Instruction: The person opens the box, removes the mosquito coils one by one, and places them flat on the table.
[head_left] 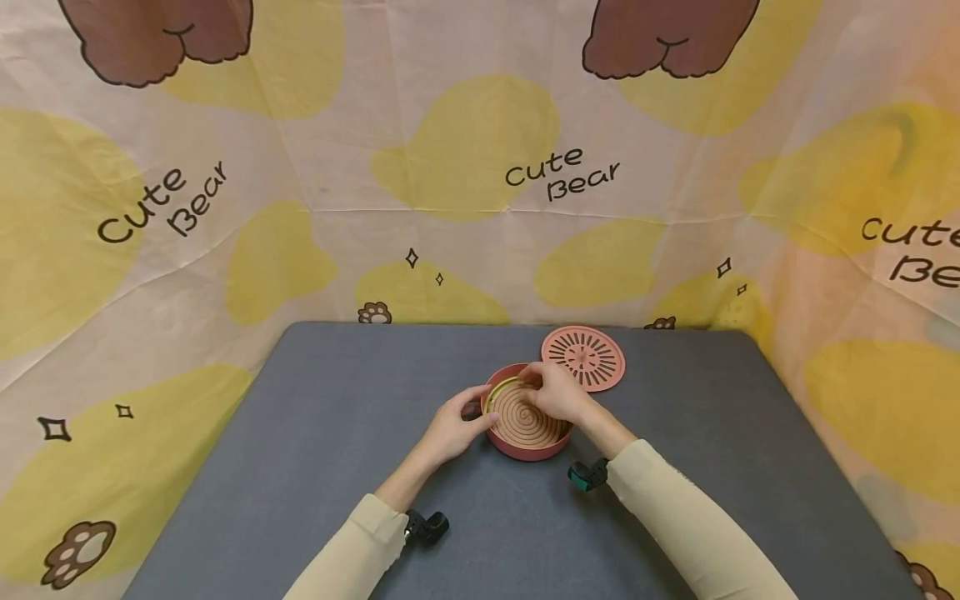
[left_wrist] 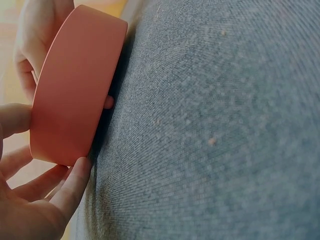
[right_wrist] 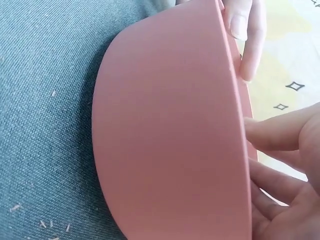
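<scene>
Gripping dish [head_left: 528,453] at left with left hand [head_left: 455,423], cannot tell if pinching with right hand [head_left: 561,393], over likely brittle coil [head_left: 527,423], best edge-held.

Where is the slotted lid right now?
In the head view, the slotted lid lies right of centre on the table, just beyond the bowl and right hand.

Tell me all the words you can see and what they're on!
"Cute Bear": patterned cloth, left side.
"Cute Bear": cloth, middle.
"Cute Be": cloth, right, cut off at the edge.
No readable words on the red container or pink disc.
Wrist devices: too small to tell.
</scene>
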